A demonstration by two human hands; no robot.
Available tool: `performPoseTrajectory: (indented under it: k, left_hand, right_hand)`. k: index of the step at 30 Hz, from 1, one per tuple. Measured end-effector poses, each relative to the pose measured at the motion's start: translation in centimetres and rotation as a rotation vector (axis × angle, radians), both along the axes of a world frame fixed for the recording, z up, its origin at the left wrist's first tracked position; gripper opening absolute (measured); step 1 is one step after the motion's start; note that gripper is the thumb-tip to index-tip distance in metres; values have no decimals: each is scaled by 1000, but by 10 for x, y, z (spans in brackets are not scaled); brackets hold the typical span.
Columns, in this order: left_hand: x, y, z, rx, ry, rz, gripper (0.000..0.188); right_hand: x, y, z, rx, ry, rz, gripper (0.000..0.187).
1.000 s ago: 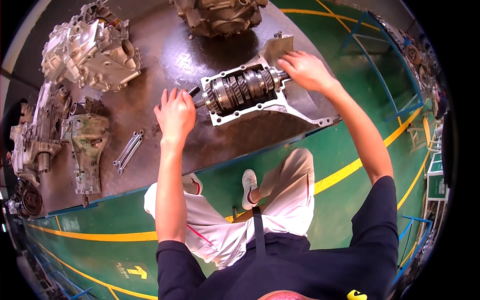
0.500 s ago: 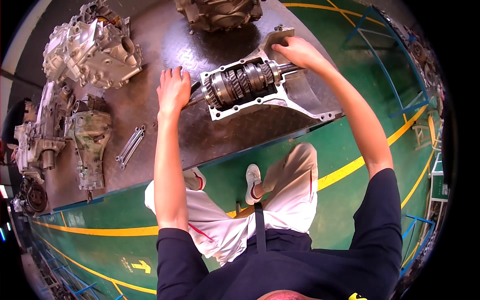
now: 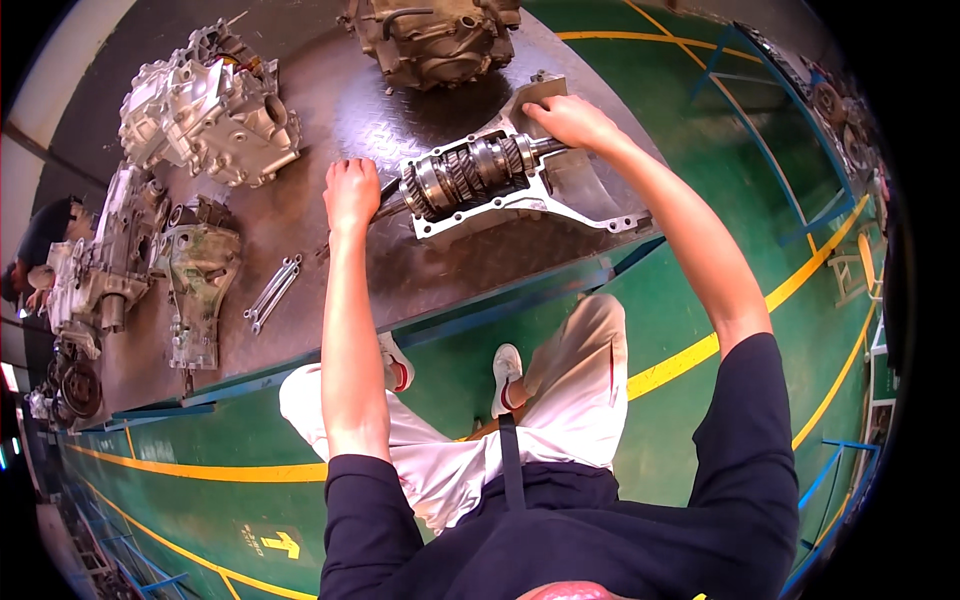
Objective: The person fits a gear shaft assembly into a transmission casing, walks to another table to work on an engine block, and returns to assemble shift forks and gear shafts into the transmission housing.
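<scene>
An open half of a gearbox housing (image 3: 470, 213), silver metal, lies on the table with its inside up. Within it sits a gear shaft assembly (image 3: 468, 178) bearing several toothed gears; its shaft ends stick out left and right. My left hand (image 3: 352, 197) is closed round the thin left end of the shaft, fingers curled under and partly hidden. At the wide, flared right end, my right hand (image 3: 578, 124) grips the housing's far rim, thumb on the near side. Its other fingers are mostly out of sight. Beside my left forearm lie several wrenches (image 3: 272, 294).
The dark metal table (image 3: 330, 300) has its near edge before my knees. A silver gearbox (image 3: 215, 115) stands at the back left, a brown one (image 3: 440, 45) behind the housing. More castings (image 3: 195, 290) line the left side. Another person (image 3: 48, 245) is at the far left.
The housing and its shaft have shifted left over the table, my right hand moving with them. The fingers of my left hand have curled in from a more stretched pose. The whole view has shifted slightly.
</scene>
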State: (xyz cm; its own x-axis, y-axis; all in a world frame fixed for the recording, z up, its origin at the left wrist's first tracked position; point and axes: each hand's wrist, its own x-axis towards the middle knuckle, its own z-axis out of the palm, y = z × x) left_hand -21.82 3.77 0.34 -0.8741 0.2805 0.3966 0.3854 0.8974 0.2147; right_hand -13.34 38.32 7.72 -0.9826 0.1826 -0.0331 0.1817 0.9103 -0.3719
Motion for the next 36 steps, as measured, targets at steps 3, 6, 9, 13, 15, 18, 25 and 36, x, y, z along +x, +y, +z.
performPoseTrajectory:
  k: [3,6,9,13,15,18,25,36]
  left_hand:
    - [7,5,0,1,-24,-3,39]
    - [16,1,2,-53,-14,-7,38]
    - [31,2,5,-96,-15,-13,36]
    - [48,4,3,-101,65,39,34]
    - [57,6,2,-172,128,26,33]
    - [74,17,2,9,199,68,30]
    - [103,11,7,-10,229,58,31]
    - [89,-3,26,-53,53,-167,36]
  right_hand:
    - [11,0,3,27,30,4,59]
    - [20,-7,8,117,30,42,60]
    - [28,-7,0,224,94,80,60]
    - [31,-5,-6,303,82,159,56]
    - [37,1,-8,351,126,214,52]
    - [45,-3,-6,380,183,267,44]
    - [70,-13,-8,254,281,309,40]
    - [68,-11,5,291,90,307,44]
